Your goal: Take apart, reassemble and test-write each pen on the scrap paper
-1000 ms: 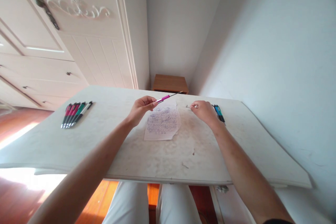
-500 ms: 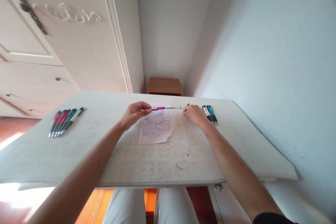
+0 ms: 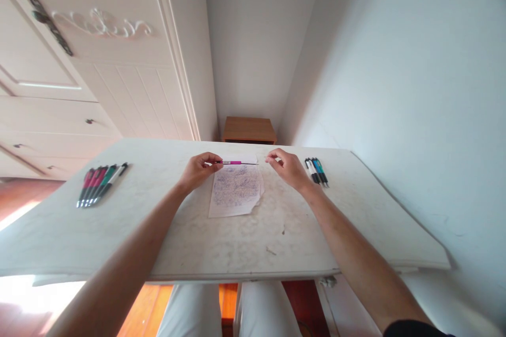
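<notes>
My left hand (image 3: 201, 171) pinches the rear end of a magenta pen (image 3: 234, 162) between thumb and fingers. The pen lies level above the top of a scribbled paper sheet (image 3: 235, 187). Its front section is off, and a thin dark refill pokes out to the right. A short gap away, my right hand (image 3: 285, 166) is closed with thumb and fingertips together, facing the refill's tip. Whatever those fingertips hold is too small to make out.
Several pens in dark red, green and white (image 3: 98, 184) lie side by side on the left of the white table (image 3: 177, 253). On the right are more pens in white, blue and green (image 3: 317, 172). A wooden stand (image 3: 250, 129) is behind the table, with a wall (image 3: 395, 89) at right.
The magenta pen and my left hand have shifted slightly left. My right hand has turned and moved a little left; the small light and dark pieces seen at its fingers no longer show.
</notes>
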A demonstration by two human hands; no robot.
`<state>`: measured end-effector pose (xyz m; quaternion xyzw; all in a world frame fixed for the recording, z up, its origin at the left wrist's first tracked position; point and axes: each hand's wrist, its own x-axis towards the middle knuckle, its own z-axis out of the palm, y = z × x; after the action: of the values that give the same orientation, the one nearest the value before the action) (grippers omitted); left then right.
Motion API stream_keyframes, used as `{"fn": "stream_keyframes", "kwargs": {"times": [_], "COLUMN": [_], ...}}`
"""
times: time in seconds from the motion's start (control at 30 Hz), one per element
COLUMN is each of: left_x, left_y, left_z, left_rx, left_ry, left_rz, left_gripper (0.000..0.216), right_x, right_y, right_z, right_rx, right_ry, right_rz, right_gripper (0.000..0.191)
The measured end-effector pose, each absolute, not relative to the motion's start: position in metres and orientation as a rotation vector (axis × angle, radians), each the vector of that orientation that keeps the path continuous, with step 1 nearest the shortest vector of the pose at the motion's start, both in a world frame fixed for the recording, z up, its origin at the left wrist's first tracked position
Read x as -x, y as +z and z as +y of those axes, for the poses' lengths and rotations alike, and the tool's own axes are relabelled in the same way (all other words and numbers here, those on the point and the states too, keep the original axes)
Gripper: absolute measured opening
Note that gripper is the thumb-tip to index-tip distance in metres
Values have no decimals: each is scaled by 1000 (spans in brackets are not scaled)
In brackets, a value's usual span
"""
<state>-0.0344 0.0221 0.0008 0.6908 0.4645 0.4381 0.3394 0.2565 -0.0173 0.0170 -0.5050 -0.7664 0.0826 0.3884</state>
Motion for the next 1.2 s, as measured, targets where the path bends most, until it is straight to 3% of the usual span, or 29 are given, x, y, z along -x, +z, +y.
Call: {"fn": "stream_keyframes", "kwargs": {"times": [0.27, 1.2], "left_x": [36, 34], "left_y": [-2, -5], "left_z": [26, 28], "left_rx": [-1823, -1877], "left_ry": [1170, 1139], "left_rz": [1275, 1257], "left_gripper": [35, 30], "right_x": [-248, -247], "right_y": [6, 2], "right_z": [-17, -16], "right_rx": [1214, 1161], "right_ry": [361, 275], "right_rz": [-2003, -2029], "right_gripper": [9, 6]}}
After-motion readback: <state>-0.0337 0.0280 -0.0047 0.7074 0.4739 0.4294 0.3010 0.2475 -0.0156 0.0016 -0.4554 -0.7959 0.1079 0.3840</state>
